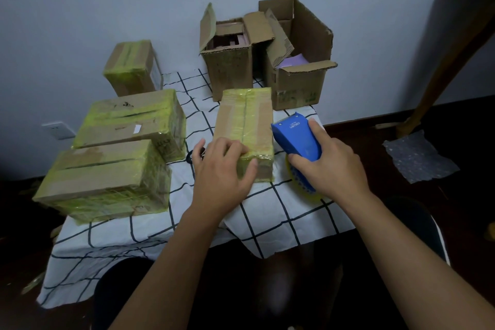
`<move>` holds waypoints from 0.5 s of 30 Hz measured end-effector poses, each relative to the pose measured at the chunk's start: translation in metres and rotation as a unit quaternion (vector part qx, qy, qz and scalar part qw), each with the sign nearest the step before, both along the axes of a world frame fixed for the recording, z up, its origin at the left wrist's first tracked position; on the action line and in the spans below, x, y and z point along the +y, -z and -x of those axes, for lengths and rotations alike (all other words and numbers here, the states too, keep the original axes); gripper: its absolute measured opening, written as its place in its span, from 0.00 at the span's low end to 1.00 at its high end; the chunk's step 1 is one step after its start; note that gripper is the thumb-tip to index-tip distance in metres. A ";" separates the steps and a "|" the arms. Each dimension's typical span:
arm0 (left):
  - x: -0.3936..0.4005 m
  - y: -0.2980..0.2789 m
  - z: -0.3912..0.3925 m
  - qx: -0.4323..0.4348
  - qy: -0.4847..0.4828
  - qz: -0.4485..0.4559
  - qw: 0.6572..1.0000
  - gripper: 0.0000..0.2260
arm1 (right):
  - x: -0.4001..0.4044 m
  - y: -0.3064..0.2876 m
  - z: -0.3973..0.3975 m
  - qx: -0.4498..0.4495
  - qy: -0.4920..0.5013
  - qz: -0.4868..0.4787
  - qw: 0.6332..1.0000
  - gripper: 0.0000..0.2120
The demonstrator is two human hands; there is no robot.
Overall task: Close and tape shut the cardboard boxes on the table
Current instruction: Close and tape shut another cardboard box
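A closed cardboard box [246,118] with yellow-green tape along its seam lies in the middle of the table. My left hand [222,171] grips its near end, fingers curled over the top edge. My right hand [332,161] holds a blue tape dispenser [297,136] just right of that box, its yellow tape roll [300,182] showing below. Two open boxes stand at the back: a narrow one [230,67] and a larger one [300,83] with a purple sheet inside.
Three taped boxes are on the left: two large ones [107,171] [134,120] stacked front to back and a smaller one [134,67] by the wall. The checked tablecloth [267,211] covers the table. A wooden leg [442,75] and bubble wrap [417,158] are on the right.
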State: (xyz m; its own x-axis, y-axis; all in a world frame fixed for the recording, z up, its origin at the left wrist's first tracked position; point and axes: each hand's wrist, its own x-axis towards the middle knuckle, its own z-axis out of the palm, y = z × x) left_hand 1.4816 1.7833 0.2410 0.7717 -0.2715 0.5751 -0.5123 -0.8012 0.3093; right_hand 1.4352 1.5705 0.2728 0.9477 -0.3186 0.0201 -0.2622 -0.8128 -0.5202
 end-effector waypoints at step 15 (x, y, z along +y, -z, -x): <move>-0.006 0.007 -0.004 -0.015 -0.002 0.023 1.000 0.21 | -0.001 0.000 0.001 -0.002 0.002 -0.003 1.000 0.39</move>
State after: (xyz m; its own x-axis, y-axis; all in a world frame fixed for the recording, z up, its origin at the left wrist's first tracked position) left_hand 1.4851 1.7777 0.2336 0.7553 -0.2411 0.6095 -0.5182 -0.7890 0.3300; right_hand 1.4338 1.5698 0.2726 0.9466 -0.3216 0.0227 -0.2623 -0.8092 -0.5258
